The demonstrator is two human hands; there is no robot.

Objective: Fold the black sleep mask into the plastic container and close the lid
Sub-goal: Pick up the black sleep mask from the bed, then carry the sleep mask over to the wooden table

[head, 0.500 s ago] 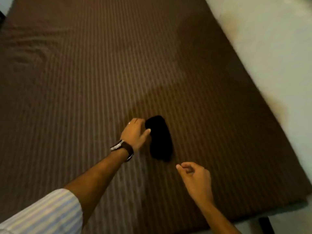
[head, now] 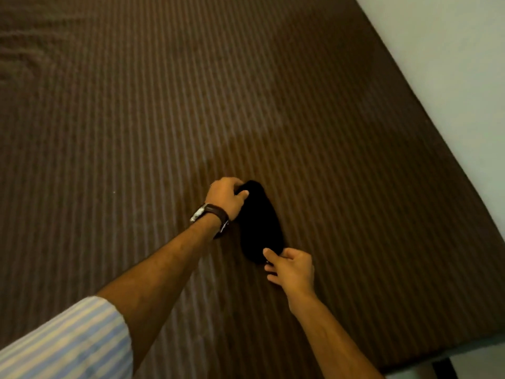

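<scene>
The black sleep mask (head: 258, 222) lies on the brown striped bed cover, a long dark oval running from far left to near right. My left hand (head: 226, 196), with a brown-strapped watch on the wrist, pinches the mask's far end between thumb and fingers. My right hand (head: 292, 266) touches the mask's near end with thumb and fingertips; how firmly it grips is unclear. No plastic container is in view.
The brown striped bed cover (head: 136, 119) fills most of the view, wrinkled at the far left. Its right edge runs diagonally beside a pale floor (head: 451, 64). A dark bed leg (head: 444, 369) shows at the bottom right.
My right hand has moved forward from a gap short of the mask to touch its near end. My left hand has closed more tightly on the far end.
</scene>
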